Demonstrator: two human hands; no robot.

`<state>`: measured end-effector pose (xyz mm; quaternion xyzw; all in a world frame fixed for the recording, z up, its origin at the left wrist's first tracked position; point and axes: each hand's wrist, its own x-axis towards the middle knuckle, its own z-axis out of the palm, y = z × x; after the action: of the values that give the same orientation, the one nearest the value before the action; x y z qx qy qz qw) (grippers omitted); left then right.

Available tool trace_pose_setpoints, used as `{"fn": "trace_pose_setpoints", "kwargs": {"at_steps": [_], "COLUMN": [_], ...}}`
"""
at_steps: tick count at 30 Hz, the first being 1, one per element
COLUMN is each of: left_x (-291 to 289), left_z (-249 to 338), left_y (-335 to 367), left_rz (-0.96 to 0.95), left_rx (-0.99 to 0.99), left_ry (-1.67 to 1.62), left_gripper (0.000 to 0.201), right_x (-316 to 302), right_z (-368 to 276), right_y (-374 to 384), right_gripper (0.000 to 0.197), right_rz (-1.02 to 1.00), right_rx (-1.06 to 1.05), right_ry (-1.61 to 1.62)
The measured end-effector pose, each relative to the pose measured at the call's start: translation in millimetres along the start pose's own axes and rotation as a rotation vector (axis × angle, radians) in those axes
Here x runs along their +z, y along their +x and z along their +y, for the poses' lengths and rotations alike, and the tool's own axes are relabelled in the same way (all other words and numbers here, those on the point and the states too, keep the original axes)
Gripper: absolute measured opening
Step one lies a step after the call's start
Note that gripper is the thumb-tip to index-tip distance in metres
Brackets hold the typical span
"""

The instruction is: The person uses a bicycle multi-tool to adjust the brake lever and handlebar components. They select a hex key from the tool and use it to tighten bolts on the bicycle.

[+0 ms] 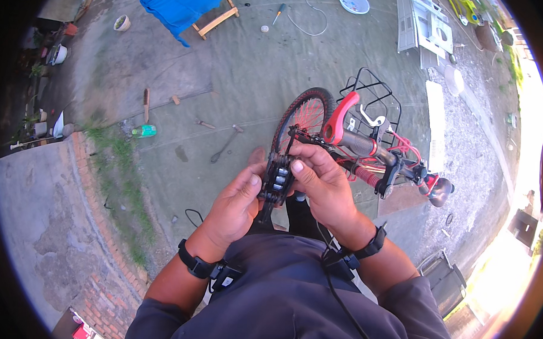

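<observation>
Against the person's dark shirt, both wrists wear black straps, and just ahead of them the left hand and the right hand meet at a black multi-tool with silvery pieces in its middle. The left hand pinches its near left side, thumb on top; the right hand grips its right side, thumb pressed on the upper face, fingers curled behind. The tool is held up in front of the body, above the ground. Just beyond, to the right, stands a bicycle with a red grip, a white lever and a black-tyred front wheel. Farther left, a long-handled tool and a wooden-handled brush lie apart on the greenish ground sheet. Farthest off are a screwdriver, a blue cloth draped over a wooden frame, and a pale basin.
</observation>
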<state>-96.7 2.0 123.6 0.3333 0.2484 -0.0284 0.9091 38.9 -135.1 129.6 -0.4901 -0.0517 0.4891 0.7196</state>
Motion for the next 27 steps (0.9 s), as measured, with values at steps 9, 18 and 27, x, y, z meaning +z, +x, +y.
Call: {"fn": "trace_pose_setpoints", "kwargs": {"at_steps": [9,18,27], "left_x": [-25,-50,-59], "left_z": [0,17,28], "left_y": [-2,20,39], "left_rz": [-0.243,-0.156,-0.151], "left_rx": [-0.194,-0.123,-0.189], "left_ry": [-0.201,-0.076,-0.044], "left_gripper": [0.063,0.07,0.068], "right_x": [-6,-27,-44], "right_z": [-37,-88,-62], "right_y": [-4,2,14], "right_gripper": [0.033,0.061,0.068], "right_rz": [-0.078,0.417,0.191], "right_rx": [-0.577,-0.579,-0.41], "right_ry": [-1.093,-1.531,-1.557]}}
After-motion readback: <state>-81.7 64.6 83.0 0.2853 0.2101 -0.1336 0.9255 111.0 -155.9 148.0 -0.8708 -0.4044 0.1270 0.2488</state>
